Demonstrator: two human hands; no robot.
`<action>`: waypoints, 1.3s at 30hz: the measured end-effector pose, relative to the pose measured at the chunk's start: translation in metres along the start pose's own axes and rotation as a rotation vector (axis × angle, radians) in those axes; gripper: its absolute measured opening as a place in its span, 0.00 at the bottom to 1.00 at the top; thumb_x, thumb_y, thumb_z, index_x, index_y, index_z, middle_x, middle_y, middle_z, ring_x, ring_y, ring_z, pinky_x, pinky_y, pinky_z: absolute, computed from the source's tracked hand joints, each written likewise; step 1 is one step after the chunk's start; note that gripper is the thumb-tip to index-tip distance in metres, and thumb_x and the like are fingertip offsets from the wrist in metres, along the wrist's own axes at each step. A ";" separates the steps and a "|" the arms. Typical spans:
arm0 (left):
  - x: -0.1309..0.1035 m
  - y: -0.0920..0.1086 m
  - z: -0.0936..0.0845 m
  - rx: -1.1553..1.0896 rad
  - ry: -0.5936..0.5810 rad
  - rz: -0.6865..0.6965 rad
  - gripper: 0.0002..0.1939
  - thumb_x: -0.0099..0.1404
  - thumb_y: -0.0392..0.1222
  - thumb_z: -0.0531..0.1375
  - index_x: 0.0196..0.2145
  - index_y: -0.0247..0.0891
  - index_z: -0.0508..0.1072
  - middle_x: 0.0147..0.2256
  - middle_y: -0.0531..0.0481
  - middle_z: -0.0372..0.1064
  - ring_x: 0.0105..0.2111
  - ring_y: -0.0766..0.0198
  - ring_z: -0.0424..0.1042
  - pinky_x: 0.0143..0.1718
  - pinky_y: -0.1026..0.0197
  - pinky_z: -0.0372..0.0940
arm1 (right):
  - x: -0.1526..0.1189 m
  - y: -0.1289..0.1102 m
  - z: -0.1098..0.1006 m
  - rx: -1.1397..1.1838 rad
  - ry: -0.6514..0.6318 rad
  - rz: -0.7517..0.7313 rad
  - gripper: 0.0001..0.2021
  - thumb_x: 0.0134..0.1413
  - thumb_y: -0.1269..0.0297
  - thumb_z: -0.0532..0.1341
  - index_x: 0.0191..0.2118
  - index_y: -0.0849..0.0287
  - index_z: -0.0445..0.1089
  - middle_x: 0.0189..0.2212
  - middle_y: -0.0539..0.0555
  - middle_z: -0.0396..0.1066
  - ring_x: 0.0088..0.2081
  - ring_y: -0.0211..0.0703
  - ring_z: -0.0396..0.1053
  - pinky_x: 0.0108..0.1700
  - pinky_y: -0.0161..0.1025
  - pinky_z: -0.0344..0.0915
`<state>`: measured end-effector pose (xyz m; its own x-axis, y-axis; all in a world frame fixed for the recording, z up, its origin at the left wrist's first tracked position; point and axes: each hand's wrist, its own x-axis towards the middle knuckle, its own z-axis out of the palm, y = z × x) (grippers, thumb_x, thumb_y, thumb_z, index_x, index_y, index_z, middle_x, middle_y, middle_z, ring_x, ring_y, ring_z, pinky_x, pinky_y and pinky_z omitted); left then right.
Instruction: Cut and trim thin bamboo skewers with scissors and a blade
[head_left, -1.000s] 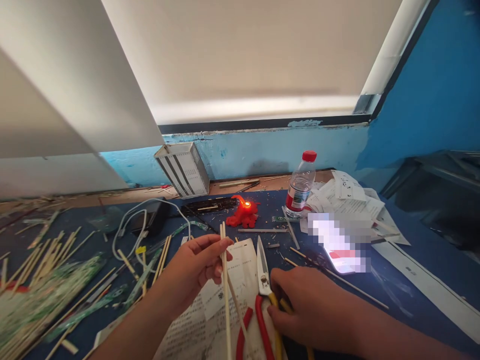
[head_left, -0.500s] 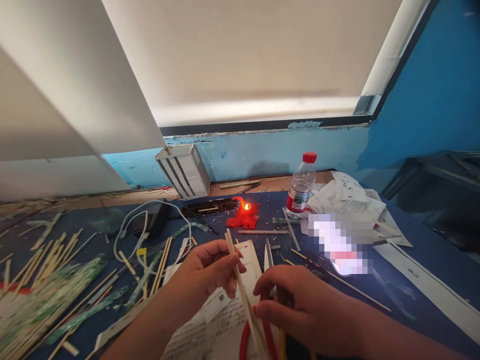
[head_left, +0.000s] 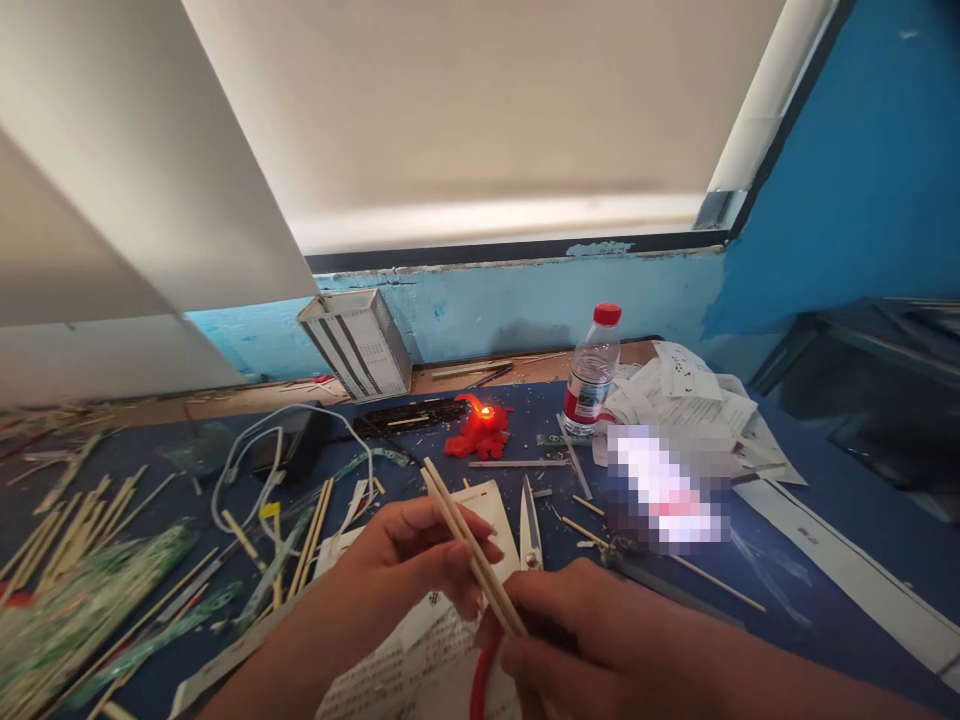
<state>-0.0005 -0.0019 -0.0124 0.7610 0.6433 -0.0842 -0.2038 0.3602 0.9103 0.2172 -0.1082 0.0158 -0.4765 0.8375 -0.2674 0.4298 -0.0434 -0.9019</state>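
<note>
A pair of pale wooden chopsticks (head_left: 455, 525) slants across the middle of the view, its far ends pointing up and left. My left hand (head_left: 424, 560) pinches them around their upper part. Lower down, my right hand (head_left: 577, 630) is closed around the same chopsticks and hides their near ends. Just beyond the hands lie scissors (head_left: 529, 525), blades pointing away, with a red handle partly covered by my right hand. Under my hands is a printed sheet of paper (head_left: 390, 660). Farther back, a small flame burns on a lump of red wax (head_left: 476, 440).
Many loose chopsticks (head_left: 75, 530) and green wrappers (head_left: 142, 580) cover the left side. A white cable (head_left: 300, 410) loops there. A water bottle (head_left: 592, 370) stands beside crumpled papers (head_left: 675, 400), near a glowing blurred-out object (head_left: 667, 490). A striped box (head_left: 356, 345) stands by the wall.
My right hand has closed on the lower part of the chopsticks, where its fingers were apart before. The chopsticks now lean farther left. The whole view has shifted slightly.
</note>
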 end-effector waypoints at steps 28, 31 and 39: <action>0.008 0.022 0.010 0.001 0.659 0.130 0.21 0.36 0.51 0.83 0.26 0.37 0.86 0.19 0.54 0.74 0.16 0.72 0.67 0.18 0.72 0.65 | 0.002 0.004 -0.003 -0.001 0.024 0.026 0.13 0.71 0.59 0.56 0.40 0.57 0.77 0.30 0.48 0.74 0.32 0.36 0.72 0.33 0.29 0.64; 0.006 0.017 0.010 0.071 0.577 0.112 0.19 0.43 0.53 0.81 0.27 0.37 0.86 0.22 0.50 0.77 0.19 0.69 0.69 0.20 0.69 0.68 | 0.005 0.002 0.001 0.103 0.030 0.053 0.13 0.72 0.63 0.56 0.39 0.59 0.76 0.27 0.47 0.71 0.29 0.34 0.68 0.31 0.28 0.63; 0.006 0.015 0.010 0.093 0.575 0.128 0.17 0.47 0.52 0.80 0.28 0.36 0.86 0.20 0.51 0.75 0.19 0.68 0.70 0.21 0.69 0.68 | 0.002 0.010 -0.002 0.168 0.027 0.033 0.12 0.61 0.64 0.67 0.49 0.57 0.78 0.25 0.43 0.66 0.26 0.32 0.62 0.27 0.26 0.58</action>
<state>0.0069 0.0007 0.0046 0.2730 0.9497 -0.1537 -0.1972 0.2116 0.9573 0.2223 -0.1059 0.0074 -0.4427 0.8482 -0.2909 0.3094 -0.1600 -0.9374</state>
